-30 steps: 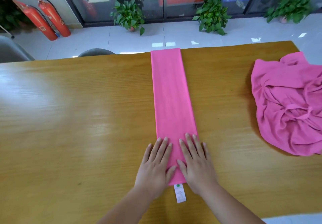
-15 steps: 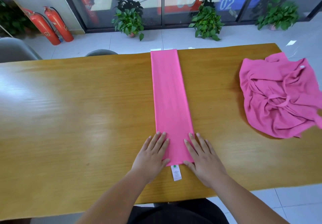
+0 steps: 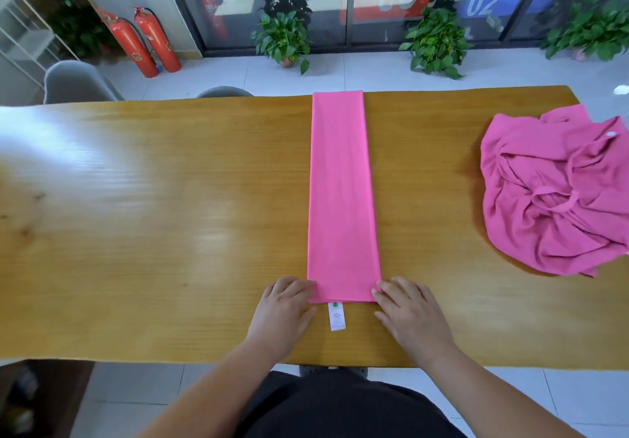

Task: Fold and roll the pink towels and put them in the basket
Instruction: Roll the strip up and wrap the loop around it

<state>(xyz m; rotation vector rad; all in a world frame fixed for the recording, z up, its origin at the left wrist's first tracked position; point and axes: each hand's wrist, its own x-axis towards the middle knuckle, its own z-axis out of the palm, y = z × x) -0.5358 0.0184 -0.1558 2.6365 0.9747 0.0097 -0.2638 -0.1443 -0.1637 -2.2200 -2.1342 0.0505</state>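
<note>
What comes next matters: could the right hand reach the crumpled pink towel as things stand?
Probably yes: the right hand pinches the folded towel, and only bare table lies between it and the crumpled towel. It must let go first.

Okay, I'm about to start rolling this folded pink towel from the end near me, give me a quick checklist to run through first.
1. Folded towel flat and straight on the table: ok.
2. Left hand and right hand at its near corners: ok.
3. Fingers actually pinching the cloth: cannot tell.
4. Label tucked in: not ok, it sticks out from the near end.
5. Crumpled towel clear of the strip: ok, it lies apart on the right.
6. Basket in sight: not ok, none in view.
</note>
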